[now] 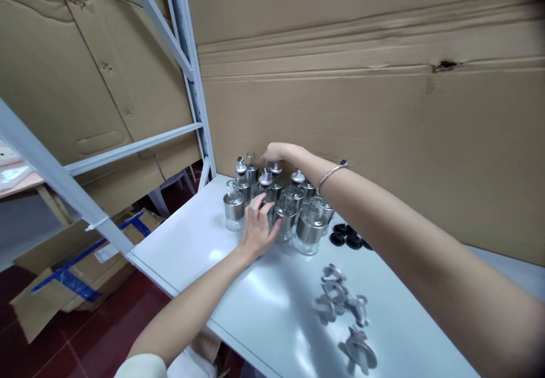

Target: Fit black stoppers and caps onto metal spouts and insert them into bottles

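Note:
Several clear glass bottles with silver metal bands stand grouped on the table. My left hand [258,226] is at the front of the group, its fingers apart and slightly bent. Its fingertips reach a banded bottle topped by a silver pump head [265,177]; whether they touch it I cannot tell. Beside my left thumb is an uncapped glass bottle [286,213]. My right hand [276,151] reaches over to the back of the group, bent downward above another silver pump head [276,167]. The right fingers are mostly hidden behind the wrist. A bracelet [331,177] circles my right forearm.
Loose silver metal pieces [334,292] lie on the white table [191,236]. Small black round parts [353,240] sit beneath my right forearm. A cardboard wall [361,117] rises behind, a grey metal frame [193,71] stands left, and an open carton [93,264] is on the floor.

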The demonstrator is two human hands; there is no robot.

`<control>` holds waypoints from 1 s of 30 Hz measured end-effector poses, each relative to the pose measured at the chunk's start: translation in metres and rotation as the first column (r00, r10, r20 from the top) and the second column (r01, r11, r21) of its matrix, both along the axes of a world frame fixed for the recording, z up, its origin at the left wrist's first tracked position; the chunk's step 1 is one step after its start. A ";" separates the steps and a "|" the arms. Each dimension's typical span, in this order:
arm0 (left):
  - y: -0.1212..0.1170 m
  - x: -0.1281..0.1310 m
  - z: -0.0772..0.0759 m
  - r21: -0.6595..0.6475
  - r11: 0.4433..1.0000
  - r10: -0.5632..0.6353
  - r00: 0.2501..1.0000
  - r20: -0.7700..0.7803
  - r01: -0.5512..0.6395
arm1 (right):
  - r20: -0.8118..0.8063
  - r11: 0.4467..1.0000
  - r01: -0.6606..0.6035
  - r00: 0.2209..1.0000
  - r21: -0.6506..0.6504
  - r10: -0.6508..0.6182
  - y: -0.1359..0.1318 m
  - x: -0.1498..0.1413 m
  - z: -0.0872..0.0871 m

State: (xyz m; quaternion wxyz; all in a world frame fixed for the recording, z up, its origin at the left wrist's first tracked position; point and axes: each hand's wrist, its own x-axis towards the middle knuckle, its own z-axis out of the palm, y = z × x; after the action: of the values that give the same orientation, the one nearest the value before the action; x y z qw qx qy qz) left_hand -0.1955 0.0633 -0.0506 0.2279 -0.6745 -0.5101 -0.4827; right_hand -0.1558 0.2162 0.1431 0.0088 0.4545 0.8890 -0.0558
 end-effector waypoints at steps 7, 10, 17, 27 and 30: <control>0.001 -0.005 0.002 0.034 0.999 0.022 0.998 -0.060 -0.020 | -0.041 0.991 0.125 0.992 0.049 -0.123 -0.002 -0.009 0.000; 0.001 -0.007 0.006 0.077 0.997 0.012 0.998 -0.068 -0.006 | -0.185 0.981 0.133 0.977 0.145 -0.105 -0.011 -0.003 -0.005; 0.004 -0.042 0.018 0.256 0.966 0.050 0.999 -0.017 -0.044 | -0.514 0.895 0.171 0.854 0.413 0.074 -0.045 0.021 0.010; 0.006 -0.101 0.019 -0.004 0.996 0.085 0.940 0.331 -0.089 | -0.634 0.810 0.090 0.674 0.579 0.379 -0.094 0.057 0.024; 0.005 -0.101 0.018 -0.051 0.996 0.083 0.934 0.348 -0.069 | -0.602 0.858 0.033 0.727 0.513 0.331 -0.113 0.064 0.020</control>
State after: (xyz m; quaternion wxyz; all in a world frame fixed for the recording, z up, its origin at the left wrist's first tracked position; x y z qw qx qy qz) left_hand -0.2963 0.0684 -0.0325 0.1393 -0.5617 -0.5772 -0.5762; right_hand -0.0921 0.1034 0.1630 -0.4226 0.3145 0.8499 0.0124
